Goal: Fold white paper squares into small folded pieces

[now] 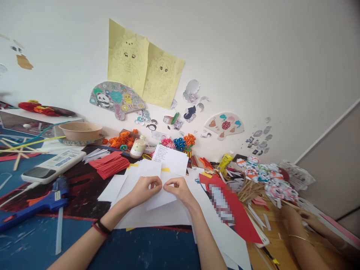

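My left hand (144,189) and my right hand (180,189) meet at the middle of the table, both pinching a white sheet of paper (160,198) between thumb and fingers. The sheet lies on a spread of other white sheets (146,215). A black and a red band circle my left wrist. Just behind my hands a white paper with handwriting (171,157) stands tilted up.
A blue glue gun (42,200) and a white remote (52,165) lie at the left, red paper stack (111,165) behind. A small bottle (137,147), paper flowers (180,142), yellow glue bottle (225,161) line the wall. Another person's arms (303,232) rest at right by paper pinwheels (267,180).
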The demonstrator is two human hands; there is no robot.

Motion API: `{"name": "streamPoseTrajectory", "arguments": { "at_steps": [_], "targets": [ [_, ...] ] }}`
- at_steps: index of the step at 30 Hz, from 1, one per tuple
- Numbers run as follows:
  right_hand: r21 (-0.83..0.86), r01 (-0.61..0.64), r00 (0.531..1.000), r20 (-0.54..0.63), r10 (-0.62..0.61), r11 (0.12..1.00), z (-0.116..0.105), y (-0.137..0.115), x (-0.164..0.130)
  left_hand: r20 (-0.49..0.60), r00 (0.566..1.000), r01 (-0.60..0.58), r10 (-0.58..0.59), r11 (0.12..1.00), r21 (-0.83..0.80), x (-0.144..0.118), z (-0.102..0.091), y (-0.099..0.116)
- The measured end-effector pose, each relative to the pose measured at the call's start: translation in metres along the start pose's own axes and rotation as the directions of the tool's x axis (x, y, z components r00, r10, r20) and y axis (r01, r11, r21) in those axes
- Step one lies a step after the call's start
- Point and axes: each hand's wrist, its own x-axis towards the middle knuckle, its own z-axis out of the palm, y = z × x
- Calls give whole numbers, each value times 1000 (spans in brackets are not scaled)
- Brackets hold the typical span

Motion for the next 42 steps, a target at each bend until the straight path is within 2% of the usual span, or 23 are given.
{"name": "streamPoseTrajectory", "arguments": {
  "at_steps": [7,13,18,20,24,26,27,30,32,36,42],
  "targets": [
    [105,44,997,58,-50,994,1,-11,0,145,989,-9,40,979,-203,-3,-4,12],
    [194,29,997,68,-43,981,4,-4,5,98,995,57,-37,975,-216,2,4,7],
    [186,-11,994,108,-10,983,5,0,10,157,987,82,-45,967,-241,3,1,5],
    [162,-9,998,70,-2,987,-2,-1,10,175,983,100,-56,963,-252,2,-4,5],
    [171,-27,994,-103,45,985,-31,5,9,204,975,145,-92,955,-260,-1,-25,6],
    [230,-67,956,-265,129,971,-45,12,8,140,982,160,-127,952,-261,-1,-38,6],
    [265,-81,922,-346,173,961,-51,15,7,90,986,162,-143,953,-256,-1,-43,5],
    [296,-76,898,-395,195,952,-51,20,8,-7,987,154,-160,962,-224,2,-45,0],
    [321,-76,915,-353,194,944,-41,18,9,-3,987,155,-159,965,-211,4,-37,-5],
    [314,-57,956,-256,142,948,-18,13,9,-79,986,134,-149,976,-174,7,-17,-13],
    [302,-139,988,-28,155,943,-10,5,2,-154,977,129,-148,984,-124,5,-17,-13]
  ]
}}
